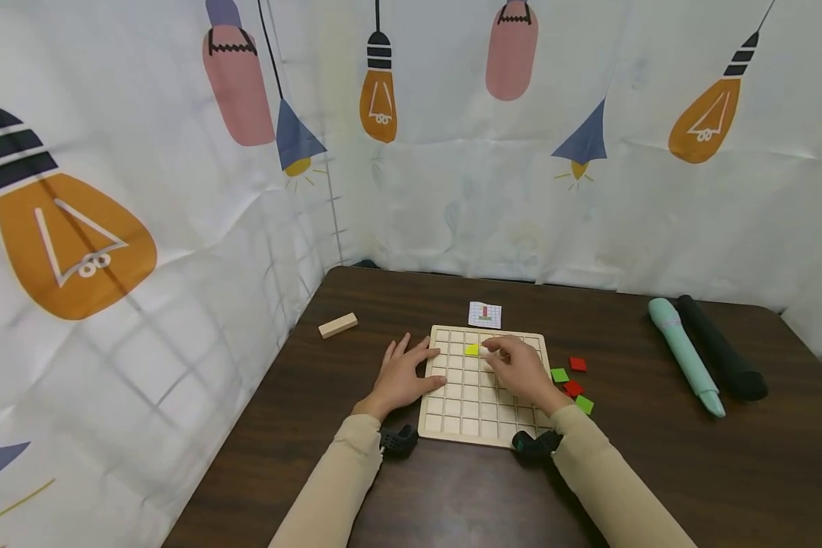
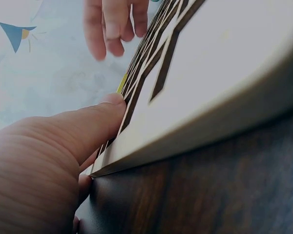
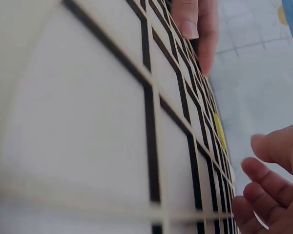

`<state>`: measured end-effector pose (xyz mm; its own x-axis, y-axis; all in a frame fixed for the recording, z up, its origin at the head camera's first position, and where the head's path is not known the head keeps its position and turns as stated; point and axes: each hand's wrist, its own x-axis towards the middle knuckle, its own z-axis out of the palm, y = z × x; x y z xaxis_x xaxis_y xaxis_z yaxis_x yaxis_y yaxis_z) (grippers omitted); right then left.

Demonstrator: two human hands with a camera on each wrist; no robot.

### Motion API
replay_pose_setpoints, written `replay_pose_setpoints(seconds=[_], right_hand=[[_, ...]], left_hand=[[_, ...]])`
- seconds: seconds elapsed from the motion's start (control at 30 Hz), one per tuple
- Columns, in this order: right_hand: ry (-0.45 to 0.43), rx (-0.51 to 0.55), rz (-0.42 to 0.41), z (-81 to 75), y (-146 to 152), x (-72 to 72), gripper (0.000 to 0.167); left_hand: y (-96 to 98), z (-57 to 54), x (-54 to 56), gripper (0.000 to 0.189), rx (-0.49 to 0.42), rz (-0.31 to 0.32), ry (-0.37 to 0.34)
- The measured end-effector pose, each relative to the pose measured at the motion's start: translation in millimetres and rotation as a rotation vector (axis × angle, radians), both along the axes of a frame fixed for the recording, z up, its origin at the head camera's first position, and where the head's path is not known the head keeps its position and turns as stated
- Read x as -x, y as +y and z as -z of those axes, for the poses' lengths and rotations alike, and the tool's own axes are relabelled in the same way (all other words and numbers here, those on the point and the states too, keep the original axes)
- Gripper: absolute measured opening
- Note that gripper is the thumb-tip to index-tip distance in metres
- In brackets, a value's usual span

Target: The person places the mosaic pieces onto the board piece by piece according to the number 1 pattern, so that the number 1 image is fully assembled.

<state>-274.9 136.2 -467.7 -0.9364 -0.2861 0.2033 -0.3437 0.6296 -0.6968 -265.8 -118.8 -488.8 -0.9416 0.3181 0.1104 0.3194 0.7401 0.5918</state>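
Observation:
A square light-wood grid board lies on the dark table. One yellow tile sits in its upper part, showing as a thin yellow sliver in both wrist views. At the board's left side, my left hand has its fingers spread, the thumb resting on the grid and the other fingers along the edge. My right hand hovers over the upper right of the board, just right of the yellow tile. In the right wrist view its fingers are loosely bent and apart, with nothing between them.
Red tiles and green tiles lie right of the board. A small pattern card is behind it. A wooden block lies at the left. Far right are a mint-green marker-shaped object and a black cylindrical case.

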Motion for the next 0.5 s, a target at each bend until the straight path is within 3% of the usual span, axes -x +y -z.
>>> replay_pose_setpoints(seconds=[0.3, 0.5], right_hand=[[0.039, 0.07, 0.057, -3.6, 29.4, -12.7, 0.03], [0.014, 0.082, 0.11, 1.4, 52.3, -13.9, 0.03]], left_hand=[[-0.9, 0.1, 0.0, 0.06, -0.001, 0.005, -0.005], [0.5, -1.4, 0.4, 0.06, 0.004, 0.008, -0.001]])
